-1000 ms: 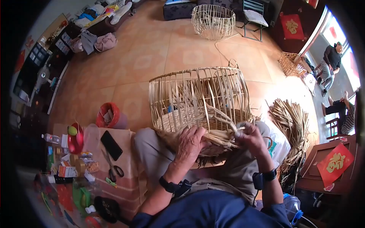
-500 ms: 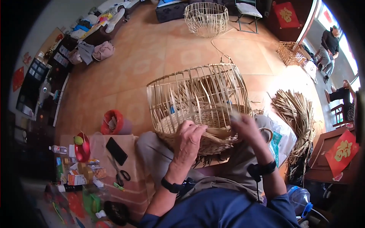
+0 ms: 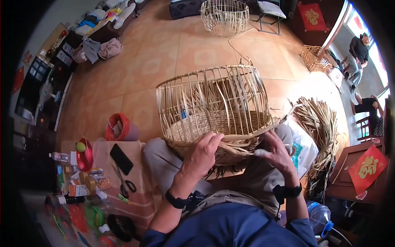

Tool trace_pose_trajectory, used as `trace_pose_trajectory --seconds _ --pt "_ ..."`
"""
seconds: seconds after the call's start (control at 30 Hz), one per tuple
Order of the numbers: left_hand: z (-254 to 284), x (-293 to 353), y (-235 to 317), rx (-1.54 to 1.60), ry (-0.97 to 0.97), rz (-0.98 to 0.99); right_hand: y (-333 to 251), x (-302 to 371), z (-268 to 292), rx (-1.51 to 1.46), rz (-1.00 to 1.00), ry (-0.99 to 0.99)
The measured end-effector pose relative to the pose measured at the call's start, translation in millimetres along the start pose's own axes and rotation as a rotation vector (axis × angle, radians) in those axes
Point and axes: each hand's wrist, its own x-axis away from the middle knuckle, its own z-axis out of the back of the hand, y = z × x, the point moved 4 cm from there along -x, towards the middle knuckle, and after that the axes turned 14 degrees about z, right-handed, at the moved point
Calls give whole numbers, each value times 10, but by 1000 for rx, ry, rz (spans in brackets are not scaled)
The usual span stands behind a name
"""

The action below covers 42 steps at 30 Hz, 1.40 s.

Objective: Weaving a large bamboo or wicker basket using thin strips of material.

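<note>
A half-woven basket [image 3: 193,122] of pale plant strips lies tilted across my lap, with bare upright stakes above its tightly woven lower part. My left hand [image 3: 202,153] is closed on a straw strip at the near side of the weave, fingers pressed together against it. From there the straw strip [image 3: 252,134] runs right along the stakes, and its loose end rises past the basket's right side. Just below that strip, my right hand [image 3: 276,153] is at the basket's right edge, its white-tipped thumb apart from the fingers. Its fingertips are partly hidden.
A bundle of dry straw [image 3: 319,131] lies at right beside a white plastic bag [image 3: 303,140]. At left, a cloth-covered surface [image 3: 142,185] holds scissors [image 3: 125,183], a black phone [image 3: 121,158] and small items. A red-lined bin [image 3: 123,126] stands behind it. Another basket frame [image 3: 225,18] is farther off.
My right hand has come down, no longer blurred, and its thumb now stands apart. The straw strip now extends out past the basket's right side. My left hand stays on the weave.
</note>
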Motion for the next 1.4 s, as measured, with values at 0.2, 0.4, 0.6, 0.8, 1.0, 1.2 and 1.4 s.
trace_pose_trajectory --seconds 0.2,0.4,0.6,0.8,1.0,1.2,1.4 --pt "-41 49 -63 36 -88 -52 -262 36 -166 600 233 -273" --pt "-168 125 -124 -143 107 -116 -983 -140 -57 703 148 -274" --pt "-223 99 -110 -214 264 -42 -1481 -416 512 1085 539 289" --pt "-303 29 -70 -241 272 -62 -738 -66 -372 256 41 121" --pt "-297 93 -156 -248 283 -58 -481 -556 -722 -329 -291 71" --pt "-315 63 -19 -311 273 14 -125 -882 -487 -425 -175 163" --pt "-615 72 -218 -567 158 4 -51 -1203 -470 359 88 11"
